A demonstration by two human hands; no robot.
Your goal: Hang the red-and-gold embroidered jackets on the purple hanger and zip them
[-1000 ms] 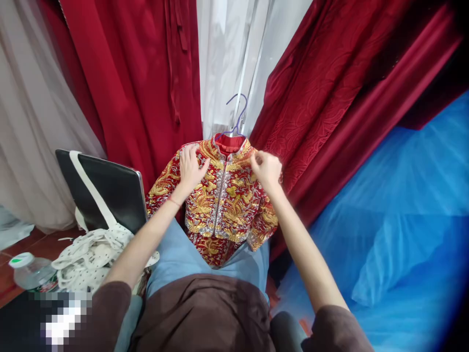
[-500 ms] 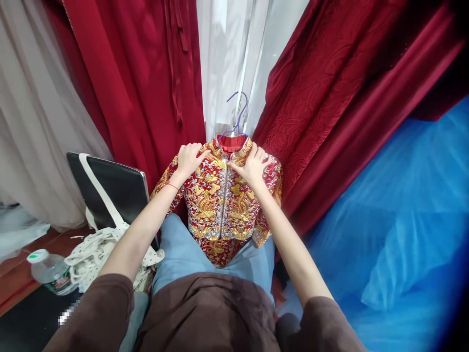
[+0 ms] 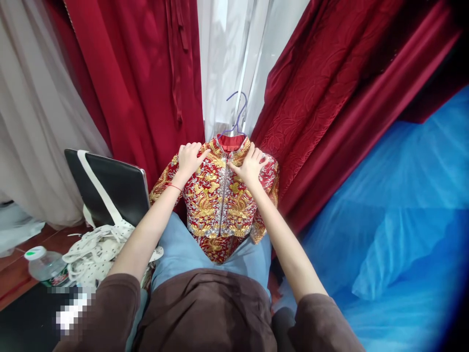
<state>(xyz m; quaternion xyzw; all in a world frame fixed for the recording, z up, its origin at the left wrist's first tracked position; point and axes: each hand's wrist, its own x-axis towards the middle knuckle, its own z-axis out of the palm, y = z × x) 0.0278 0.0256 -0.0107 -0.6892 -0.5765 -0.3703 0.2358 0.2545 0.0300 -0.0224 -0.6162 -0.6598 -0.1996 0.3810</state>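
An embroidered red and gold jacket point(image 3: 205, 200) with a stand-up collar and silver trim hangs on a purple wire hanger point(image 3: 239, 117). It stands upright between my knees, its front edges meeting in the middle. My left hand point(image 3: 189, 160) grips the shoulder on the left, fingers over the top and thumb along the front. My right hand point(image 3: 249, 164) holds the other shoulder beside the collar, its thumb reaching toward the front opening. Below the jacket's hem shows more matching embroidered cloth point(image 3: 219, 250), lying between my thighs.
Dark red curtains point(image 3: 142, 73) and a white sheer cloth point(image 3: 227, 54) hang ahead. To the left are a black flat-backed object point(image 3: 110, 186) with a white strap, a dotted white cloth bag point(image 3: 95, 254) and a plastic bottle point(image 3: 47, 266). Blue tulle point(image 3: 395, 220) spreads on the right.
My hands keep their hold on the jacket's shoulders, almost still. The view has shifted slightly, and my right elbow has come in a little.
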